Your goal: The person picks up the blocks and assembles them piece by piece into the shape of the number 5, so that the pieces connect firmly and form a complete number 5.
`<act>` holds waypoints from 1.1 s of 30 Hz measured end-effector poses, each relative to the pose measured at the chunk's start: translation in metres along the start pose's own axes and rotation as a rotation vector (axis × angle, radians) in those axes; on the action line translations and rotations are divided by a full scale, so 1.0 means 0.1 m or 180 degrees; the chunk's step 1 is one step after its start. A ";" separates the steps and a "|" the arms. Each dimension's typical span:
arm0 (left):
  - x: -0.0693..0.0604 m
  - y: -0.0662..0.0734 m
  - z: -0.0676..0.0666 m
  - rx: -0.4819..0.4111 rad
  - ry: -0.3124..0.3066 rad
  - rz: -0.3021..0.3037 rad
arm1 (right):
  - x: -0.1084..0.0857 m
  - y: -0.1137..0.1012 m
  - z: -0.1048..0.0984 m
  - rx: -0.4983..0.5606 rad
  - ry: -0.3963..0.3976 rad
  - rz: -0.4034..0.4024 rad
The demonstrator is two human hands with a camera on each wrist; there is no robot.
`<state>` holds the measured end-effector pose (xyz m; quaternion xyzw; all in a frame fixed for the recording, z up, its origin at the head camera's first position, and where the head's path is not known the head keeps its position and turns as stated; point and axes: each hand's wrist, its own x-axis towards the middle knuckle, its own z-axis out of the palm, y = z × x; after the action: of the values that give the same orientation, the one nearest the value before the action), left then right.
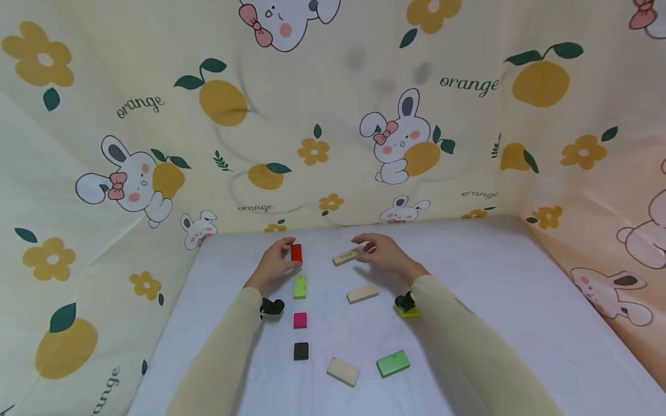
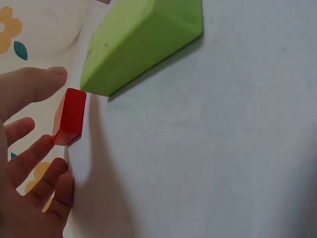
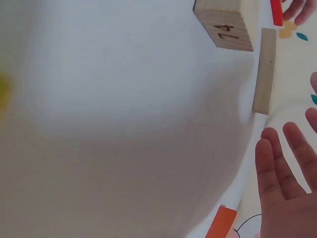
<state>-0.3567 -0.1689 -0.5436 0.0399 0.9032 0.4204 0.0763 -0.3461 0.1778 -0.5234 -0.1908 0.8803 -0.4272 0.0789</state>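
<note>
My left hand is at the red block, thumb and fingers spread on either side. In the left wrist view the thumb stands off the red block; a fingertip overlaps its lower edge, and I cannot tell whether they touch. My right hand reaches to the right end of a wooden block with printed marks. From the right wrist, the fingers look fairly straight and apart from that wooden block. An orange block lies near this hand; the head view hides it.
Below the red block, a light green block, a pink block and a black block form a column. Two plain wooden blocks lie rightward, one mid-table, one nearer. A green block and partly hidden yellow block are at right.
</note>
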 end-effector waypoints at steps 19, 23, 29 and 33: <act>0.06 0.02 0.00 0.0229 -0.0075 -0.0059 | 0.26 0.02 0.05 -0.0368 -0.0230 0.0299; 0.08 0.02 0.00 0.0251 -0.0077 -0.0045 | 0.28 0.01 0.05 -0.0429 -0.0253 0.0256; 0.09 0.01 0.01 0.0317 -0.0077 0.0042 | 0.31 0.04 0.07 -0.0499 -0.0270 0.0285; 0.08 0.01 0.00 0.0305 -0.0067 0.0065 | 0.32 0.04 0.08 -0.0525 -0.0247 0.0304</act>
<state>-0.3641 -0.1673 -0.5442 0.0572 0.9210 0.3770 0.0796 -0.3739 0.1612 -0.5312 -0.1708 0.9168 -0.3413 0.1172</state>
